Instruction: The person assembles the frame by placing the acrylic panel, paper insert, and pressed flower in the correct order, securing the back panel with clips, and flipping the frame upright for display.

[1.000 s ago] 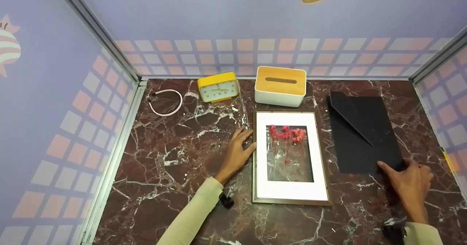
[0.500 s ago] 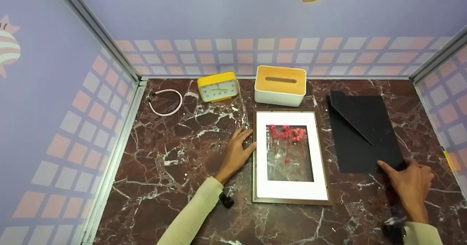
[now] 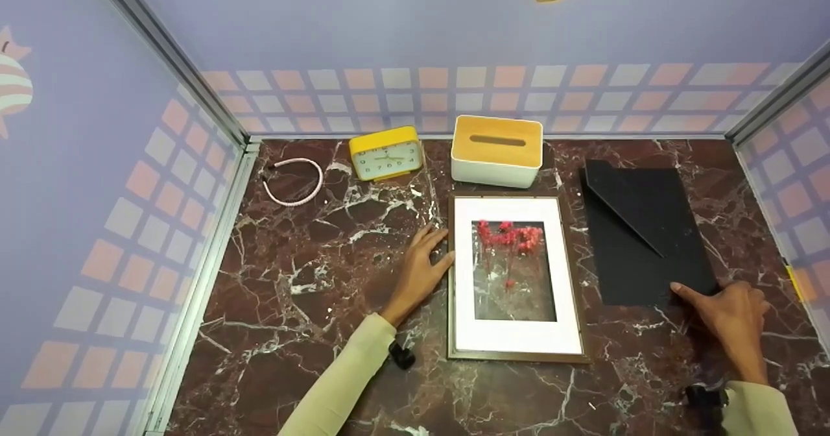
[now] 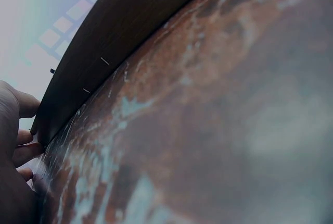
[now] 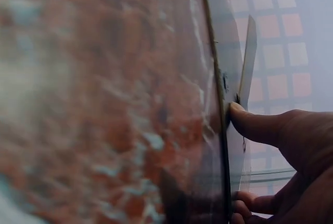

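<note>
A picture frame [image 3: 517, 337] with a brown rim, white mat and pink-red dried flowers [image 3: 519, 236] lies flat mid-table. My left hand [image 3: 420, 274] touches its left side with relaxed fingers; the left wrist view shows the fingertips at the frame's dark side wall [image 4: 99, 62]. To the right lies the black frame backing board [image 3: 639, 277], its easel stand [image 3: 619, 212] slanting up from it. My right hand [image 3: 733, 319] holds the board's near right corner, thumb at the near edge and fingers curled by the right edge. In the right wrist view the thumb [image 5: 260, 126] meets the board's edge.
Behind the frame stands a white tissue box [image 3: 496, 173] with a wooden lid. A yellow alarm clock [image 3: 387, 154] is left of it, and a pale headband [image 3: 318, 183] lies farther left. Patterned walls [image 3: 389, 27] enclose the marbled table [image 3: 311, 332] at the back and sides.
The head view has shifted very slightly. My right wrist has turned a little to the right, while the hand stays at the backing board's corner. The left hand stays put.
</note>
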`<state>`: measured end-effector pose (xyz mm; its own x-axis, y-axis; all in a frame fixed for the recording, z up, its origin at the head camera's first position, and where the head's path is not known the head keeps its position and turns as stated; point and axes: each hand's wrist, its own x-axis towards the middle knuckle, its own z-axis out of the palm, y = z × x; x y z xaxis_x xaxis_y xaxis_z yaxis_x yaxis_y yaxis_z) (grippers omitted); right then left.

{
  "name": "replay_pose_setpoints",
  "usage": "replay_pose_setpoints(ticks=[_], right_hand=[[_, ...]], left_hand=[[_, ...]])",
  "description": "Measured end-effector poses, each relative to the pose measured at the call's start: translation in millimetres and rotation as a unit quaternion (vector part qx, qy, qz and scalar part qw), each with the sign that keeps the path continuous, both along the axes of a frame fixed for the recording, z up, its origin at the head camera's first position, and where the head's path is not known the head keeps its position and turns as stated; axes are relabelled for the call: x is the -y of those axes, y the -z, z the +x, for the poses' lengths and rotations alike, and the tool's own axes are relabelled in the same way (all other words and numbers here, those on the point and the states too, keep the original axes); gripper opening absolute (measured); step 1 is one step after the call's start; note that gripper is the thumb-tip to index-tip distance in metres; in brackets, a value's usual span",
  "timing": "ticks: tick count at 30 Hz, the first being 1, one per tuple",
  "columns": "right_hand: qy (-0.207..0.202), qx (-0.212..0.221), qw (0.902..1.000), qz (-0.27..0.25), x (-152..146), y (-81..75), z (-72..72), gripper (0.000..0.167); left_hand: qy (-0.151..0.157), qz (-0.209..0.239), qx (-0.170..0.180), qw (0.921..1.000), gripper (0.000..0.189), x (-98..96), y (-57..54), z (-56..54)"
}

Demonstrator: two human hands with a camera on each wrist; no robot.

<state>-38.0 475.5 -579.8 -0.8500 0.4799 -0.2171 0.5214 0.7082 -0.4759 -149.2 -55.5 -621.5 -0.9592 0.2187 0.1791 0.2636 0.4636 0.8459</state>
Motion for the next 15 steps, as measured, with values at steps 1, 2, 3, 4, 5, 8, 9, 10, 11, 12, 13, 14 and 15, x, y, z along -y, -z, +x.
replay_pose_setpoints(ticks=[1, 2, 3, 4, 5, 8, 9, 10, 11, 12, 13, 14, 15], right_hand=[[-0.006, 0.001, 1.0, -0.002, -1.2, -0.6, -0.9, 0.099], [-0.012, 0.004, 0.9999, -0.005, -2.2, -1.3, -1.7, 0.098], [-0.016, 0.009, 0.9998, -0.008, -3.2, -2.0, -2.3, 0.098], [-0.02, 0.013, 0.9997, -0.01, -3.9, -2.5, -2.8, 0.098], [-0.022, 0.019, 0.9995, -0.014, -4.9, -2.8, -3.6, 0.099], [-0.01, 0.023, 0.999, -0.036, -6.8, -3.6, -3.9, 0.101], [0.0, 0.02, 0.9987, -0.047, -7.6, -3.5, -3.7, 0.101], [0.012, 0.015, 0.9979, -0.062, -8.4, -3.7, -3.4, 0.1], [0.026, 0.009, 0.9964, -0.08, -8.8, -4.3, -2.6, 0.099], [0.044, -0.002, 0.9944, -0.096, -8.5, -4.8, -1.2, 0.097], [0.064, -0.015, 0.9915, -0.113, -8.1, -4.9, 0.2, 0.093], [0.087, -0.03, 0.9868, -0.133, -7.5, -4.9, 1.1, 0.091], [0.113, -0.044, 0.9797, -0.16, -6.4, -5.2, 1.8, 0.087]], left_hand=[[0.001, 0.0, -0.001, 1.0, 0.053, 0.1, 0.2, -0.2], [0.002, 0.0, -0.001, 1.0, 0.053, 0.3, 0.0, -0.4], [0.003, -0.001, -0.001, 1.0, 0.053, 0.6, 0.2, -0.5], [0.003, -0.001, -0.001, 1.0, 0.053, 0.8, 0.3, -0.7], [0.003, -0.001, -0.001, 1.0, 0.053, 1.1, 0.7, -0.8], [0.003, -0.003, -0.001, 1.0, 0.054, 1.1, 1.3, -1.3], [0.003, -0.002, -0.001, 1.0, 0.054, 1.0, 1.4, -1.3], [0.002, -0.001, -0.001, 1.0, 0.054, 0.9, 1.7, -1.3], [0.002, -0.001, -0.001, 1.0, 0.054, 0.9, 1.7, -1.0], [0.001, -0.002, 0.0, 1.0, 0.054, 0.9, 1.6, -0.8], [0.0, -0.002, 0.001, 1.0, 0.054, 1.1, 1.5, -0.6], [0.0, -0.003, 0.002, 1.0, 0.054, 1.3, 1.4, -0.4], [-0.001, -0.003, 0.004, 1.0, 0.054, 1.4, 1.3, -0.4]])
